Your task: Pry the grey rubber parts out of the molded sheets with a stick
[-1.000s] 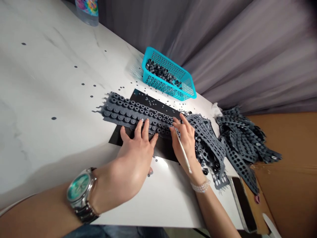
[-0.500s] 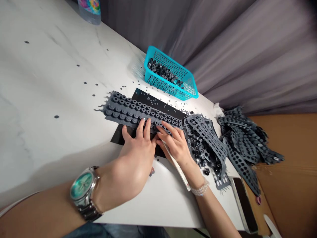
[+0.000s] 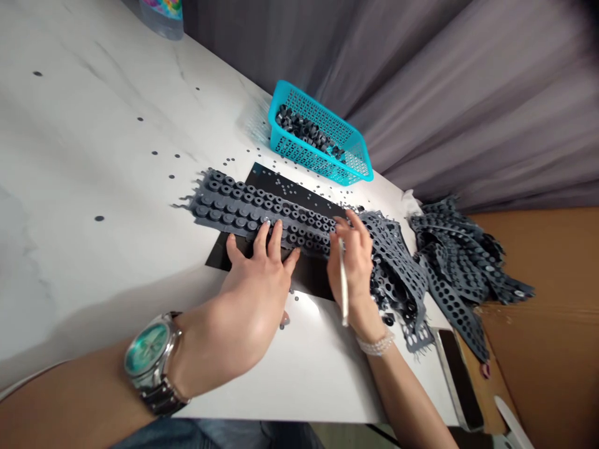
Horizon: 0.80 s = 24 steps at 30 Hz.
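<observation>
A grey rubber-like sheet of moulded rings (image 3: 262, 201) lies in rows across a black mat (image 3: 311, 274), its left end ragged and overhanging the mat. My left hand (image 3: 255, 287) lies with spread fingers, their tips on the sheet's near edge. At the sheet's right part is my right hand (image 3: 353, 265), fingers closed around a slim white stick-like tool (image 3: 344, 290) that points back toward my wrist. What the tool's working end touches is hidden by the fingers. Beside that hand, a punched-out grey sheet (image 3: 390, 249) partly covers loose dark rings.
A blue basket (image 3: 318, 159) of dark rings stands behind the mat. Small dark discs dot the white table (image 3: 84, 162). A heap of perforated sheets (image 3: 461, 255) and a phone (image 3: 458, 380) lie to the right, near a cardboard box (image 3: 547, 324). A bottle (image 3: 163, 19) stands far left.
My right hand has moved right along the sheet, away from my left hand, and the white tool has turned more upright in the picture. My left hand keeps its place on the sheet.
</observation>
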{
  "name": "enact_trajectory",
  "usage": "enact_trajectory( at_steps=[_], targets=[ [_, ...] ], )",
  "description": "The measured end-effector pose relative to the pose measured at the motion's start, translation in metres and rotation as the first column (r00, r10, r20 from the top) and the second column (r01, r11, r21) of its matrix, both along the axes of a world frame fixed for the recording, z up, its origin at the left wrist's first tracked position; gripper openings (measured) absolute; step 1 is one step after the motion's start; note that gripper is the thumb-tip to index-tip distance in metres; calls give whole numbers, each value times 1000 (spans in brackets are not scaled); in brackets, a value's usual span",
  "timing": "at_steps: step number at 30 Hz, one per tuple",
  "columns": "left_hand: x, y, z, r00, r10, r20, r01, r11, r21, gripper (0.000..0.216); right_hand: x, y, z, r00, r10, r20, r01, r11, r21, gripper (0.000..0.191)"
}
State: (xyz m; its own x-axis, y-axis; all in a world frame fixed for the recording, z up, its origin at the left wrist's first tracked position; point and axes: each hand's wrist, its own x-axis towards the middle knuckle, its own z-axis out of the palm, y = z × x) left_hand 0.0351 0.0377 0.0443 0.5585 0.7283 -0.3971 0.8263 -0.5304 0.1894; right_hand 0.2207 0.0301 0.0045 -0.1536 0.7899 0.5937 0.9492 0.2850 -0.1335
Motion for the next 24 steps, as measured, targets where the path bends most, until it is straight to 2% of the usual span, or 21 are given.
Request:
enact_trajectory(
  at_steps=[2, 5, 10, 13, 15, 19, 24],
  targets=[
    [1, 2, -2, 1000, -4, -3, 4, 1000, -15, 107, 9, 1, -1, 991, -126, -52, 126, 992, -7, 15],
    [3, 3, 1, 1000, -10, -7, 9, 1000, -17, 107, 15, 1, 0, 989, -144, -17, 143, 988, -51, 16],
    [-4, -3, 14, 997, -47, -54, 48, 999, 21, 98, 1, 3, 10, 998, 8, 56, -6, 999, -45, 17],
    [-15, -7, 10, 994, -35, -100, 40, 998, 47, 98, -8, 7, 19, 996, 73, 57, -71, 997, -32, 15],
    [-21, -7, 3, 997, -28, -69, 35, 995, 96, 102, -14, 11, 21, 989, 138, 55, -136, 990, -35, 13],
    [-26, 0, -2, 996, -87, 13, 84, 981, 174, 104, -24, 13, 17, 936, 329, 124, -319, 943, -92, 12],
    [-28, 6, 2, 987, -158, 24, 151, 973, 177, 101, -31, 9, 12, 908, 384, 170, -365, 922, -131, 13]
  ],
)
